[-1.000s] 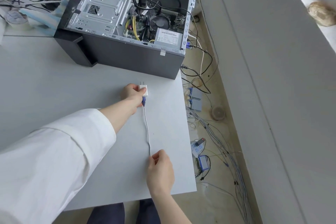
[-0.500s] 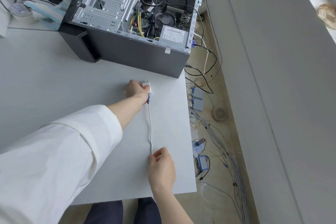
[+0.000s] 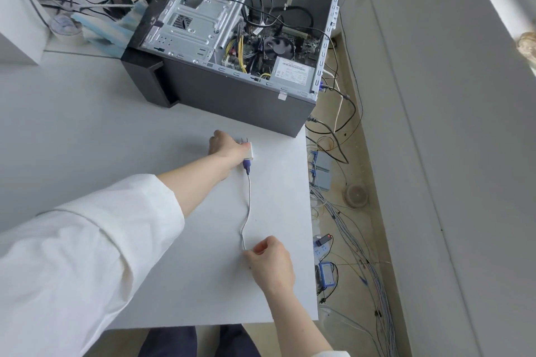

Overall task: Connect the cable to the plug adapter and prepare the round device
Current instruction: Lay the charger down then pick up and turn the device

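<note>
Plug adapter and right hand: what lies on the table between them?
Head view: only the thin white cable crosses bare table from the plug adapter to the right hand.

Soft daylight falls from my right, bright and even on the white table point(image 3: 87, 130). Shadows stay faint. Straight lines bow toward the frame edges; far corners look slightly soft.

A white table point(image 3: 87, 130) carries an open computer case point(image 3: 232, 46) lying on its side at the far edge. Nearer, a white plug adapter point(image 3: 250, 151) and its thin white cable point(image 3: 248, 206) lie on the tabletop, each under a hand. The floor point(image 3: 345, 171) beside the table holds tangled wires point(image 3: 374, 269).
</note>
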`<state>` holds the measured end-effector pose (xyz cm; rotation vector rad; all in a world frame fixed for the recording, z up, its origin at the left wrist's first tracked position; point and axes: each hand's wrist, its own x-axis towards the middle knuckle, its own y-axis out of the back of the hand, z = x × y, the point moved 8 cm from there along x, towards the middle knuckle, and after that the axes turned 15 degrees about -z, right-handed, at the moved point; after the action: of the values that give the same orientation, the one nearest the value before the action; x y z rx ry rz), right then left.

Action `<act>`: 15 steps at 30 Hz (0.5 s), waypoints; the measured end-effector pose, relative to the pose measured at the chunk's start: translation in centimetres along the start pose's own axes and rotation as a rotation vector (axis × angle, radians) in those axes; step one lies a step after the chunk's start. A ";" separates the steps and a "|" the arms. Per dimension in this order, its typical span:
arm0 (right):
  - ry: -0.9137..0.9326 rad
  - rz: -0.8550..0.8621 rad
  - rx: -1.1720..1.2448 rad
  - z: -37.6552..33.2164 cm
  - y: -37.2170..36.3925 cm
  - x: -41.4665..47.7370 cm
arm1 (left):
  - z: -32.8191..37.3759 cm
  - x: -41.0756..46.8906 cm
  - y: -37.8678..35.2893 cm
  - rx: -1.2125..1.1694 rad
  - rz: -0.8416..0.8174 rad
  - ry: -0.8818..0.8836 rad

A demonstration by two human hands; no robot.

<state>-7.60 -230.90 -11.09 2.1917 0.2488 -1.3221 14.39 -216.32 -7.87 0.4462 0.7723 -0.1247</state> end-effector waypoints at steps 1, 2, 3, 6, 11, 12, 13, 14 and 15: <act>0.004 -0.001 -0.015 -0.4 0.3 0.0 | 0.4 -0.3 0.5 0.006 -0.015 -0.030; 0.011 -0.002 -0.031 -0.8 0.7 0.0 | 0.8 -0.7 1.3 0.004 -0.029 -0.062; 0.021 -0.002 -0.048 -1.4 1.2 0.0 | 1.0 -1.0 2.1 -0.009 -0.039 -0.097; 0.062 0.004 -0.082 -3.3 2.2 -0.1 | 0.7 -2.4 4.9 -0.139 -0.067 -0.175; 0.175 -0.003 -0.031 -7.3 2.4 -0.1 | -3.2 -5.7 10.8 -0.262 -0.031 -0.179; 0.197 -0.021 -0.012 -8.0 2.0 -0.1 | -4.3 -6.2 11.8 -0.276 -0.018 -0.168; 0.218 -0.044 0.015 -8.8 1.7 -0.2 | -5.4 -6.8 12.8 -0.293 -0.003 -0.156; 0.238 -0.070 0.053 -9.5 1.2 -0.1 | -6.6 -7.3 13.5 -0.309 0.011 -0.141; 0.253 -0.097 0.095 -10.1 0.7 0.0 | -7.7 -7.8 14.1 -0.327 0.020 -0.124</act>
<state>0.32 -225.90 -7.20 2.4561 0.4006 -1.1240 7.64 -200.73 -2.47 0.1340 0.6510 -0.0058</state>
